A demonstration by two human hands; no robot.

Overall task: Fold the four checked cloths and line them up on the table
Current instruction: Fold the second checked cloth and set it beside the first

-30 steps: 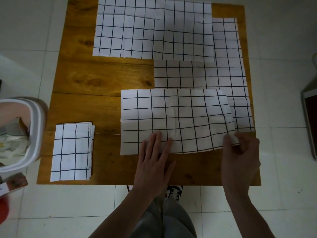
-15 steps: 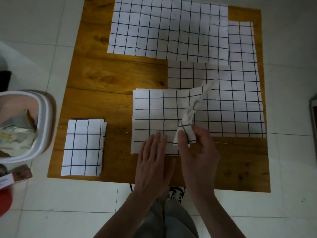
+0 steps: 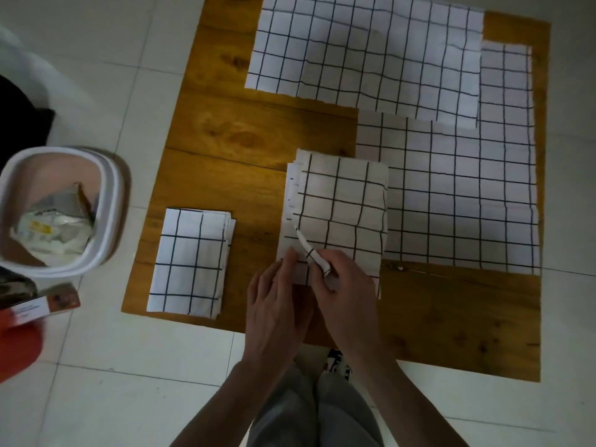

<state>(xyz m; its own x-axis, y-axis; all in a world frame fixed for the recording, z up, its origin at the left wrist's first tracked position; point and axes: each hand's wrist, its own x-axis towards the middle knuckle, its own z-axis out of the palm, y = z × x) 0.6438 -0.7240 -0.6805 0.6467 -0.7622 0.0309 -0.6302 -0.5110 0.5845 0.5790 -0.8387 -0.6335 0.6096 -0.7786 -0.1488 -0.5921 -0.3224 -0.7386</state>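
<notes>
- Tabletop (image 3: 245,130): two checked cloths lie unfolded, one (image 3: 364,50) at the far edge, one (image 3: 461,195) along the right edge.
- Half-folded cloth (image 3: 338,214): near edge, centre; second of four, judged mid-fold.
- Finished cloth (image 3: 190,259): near-left corner.
- Right hand (image 3: 345,295) pinches the carried-over corner; left hand (image 3: 277,304) lies flat-fingered on the near hem.
- Next: match edges, press crease, fold narrower.

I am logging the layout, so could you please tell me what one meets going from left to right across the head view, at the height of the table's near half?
White bin → folded cloth → half-folded cloth, held by left hand and right hand → flat cloth.
</notes>
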